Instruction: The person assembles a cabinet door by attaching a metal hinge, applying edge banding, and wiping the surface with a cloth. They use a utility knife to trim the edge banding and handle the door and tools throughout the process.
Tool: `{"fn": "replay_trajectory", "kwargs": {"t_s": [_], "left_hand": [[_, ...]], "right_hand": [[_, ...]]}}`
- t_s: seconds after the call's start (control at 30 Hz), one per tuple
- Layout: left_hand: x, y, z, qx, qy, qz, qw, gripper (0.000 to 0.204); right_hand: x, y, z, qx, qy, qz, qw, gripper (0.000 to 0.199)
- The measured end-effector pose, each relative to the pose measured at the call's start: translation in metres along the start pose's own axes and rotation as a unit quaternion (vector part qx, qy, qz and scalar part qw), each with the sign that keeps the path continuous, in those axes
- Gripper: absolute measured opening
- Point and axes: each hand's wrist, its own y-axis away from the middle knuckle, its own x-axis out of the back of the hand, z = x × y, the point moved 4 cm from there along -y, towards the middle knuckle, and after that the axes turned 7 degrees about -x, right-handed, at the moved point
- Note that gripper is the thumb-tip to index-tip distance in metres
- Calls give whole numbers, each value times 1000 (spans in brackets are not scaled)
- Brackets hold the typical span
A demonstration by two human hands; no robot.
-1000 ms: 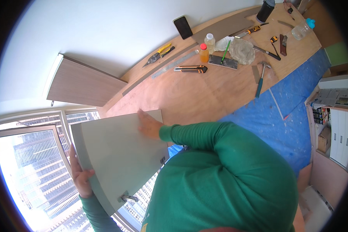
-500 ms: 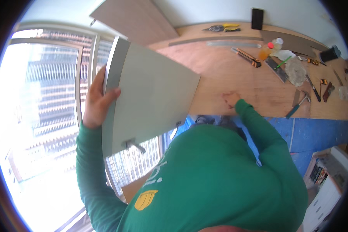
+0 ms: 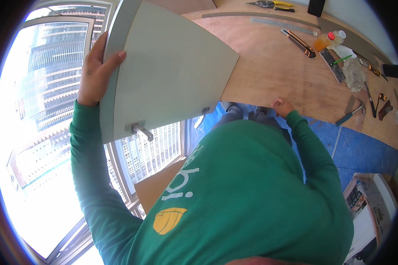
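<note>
My left hand (image 3: 96,73) is closed on the far-left edge of a pale grey cabinet door (image 3: 177,62), its thumb lying on the face. The door stands tilted at the left end of the wooden worktop (image 3: 256,75). One metal hinge (image 3: 141,131) sticks out from its near edge, and a second hinge (image 3: 203,115) sits farther right along that edge. My right hand (image 3: 283,107) rests at the worktop's front edge with its fingers curled in; whether anything is inside them is hidden.
A utility knife (image 3: 299,43), a bottle of orange liquid (image 3: 324,41), a hammer (image 3: 351,113) and yellow-handled snips (image 3: 272,5) lie or stand on the worktop. Windows (image 3: 53,101) fill the left side. Blue sheeting (image 3: 362,150) covers the floor; a white toolbox-like case (image 3: 367,212) stands lower right.
The view has shifted, so the worktop and tools sit higher and farther right. My right hand has drawn back from the worktop surface to its front edge. My left hand keeps its grip on the door.
</note>
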Motion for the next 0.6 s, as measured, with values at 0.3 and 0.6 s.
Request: {"fn": "replay_trajectory", "kwargs": {"t_s": [0.3,0.6], "left_hand": [[-4,5,0,-3,23,10,1000,57],[-8,9,6,-10,70,-1,997,57]], "right_hand": [[9,-11,-5,10,10,13,1000,22],[-3,-11,-1,29,98,10,995,27]]}}
